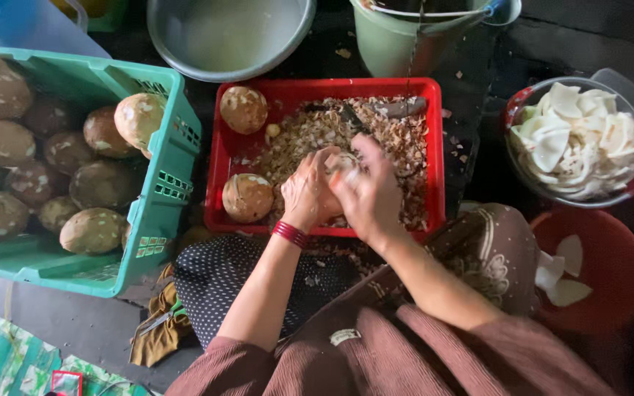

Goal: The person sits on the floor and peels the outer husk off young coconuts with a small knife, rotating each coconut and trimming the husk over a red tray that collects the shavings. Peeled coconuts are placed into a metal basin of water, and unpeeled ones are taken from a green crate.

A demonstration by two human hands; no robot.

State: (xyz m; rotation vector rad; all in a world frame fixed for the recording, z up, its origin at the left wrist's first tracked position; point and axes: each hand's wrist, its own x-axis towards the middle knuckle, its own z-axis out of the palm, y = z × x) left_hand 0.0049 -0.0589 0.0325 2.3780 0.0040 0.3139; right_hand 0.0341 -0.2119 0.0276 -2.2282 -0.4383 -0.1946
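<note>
My left hand [306,192] cups a pale, partly peeled coconut [344,163] over the red tray [434,158]. My right hand [368,192] presses against the same coconut and grips a dark-bladed peeler [352,117] whose tip points away from me. A red bangle circles my left wrist. The tray is filled with brown shavings [306,136] and holds two brown-skinned coconuts, one at the far left corner [243,109] and one at the near left [247,197].
A green crate [163,183] of brown coconuts sits at left. A clear bowl [577,139] of white coconut pieces stands at right, a red basin [610,268] with a few pieces below it. A grey basin [229,37] and green bucket [405,40] lie beyond the tray.
</note>
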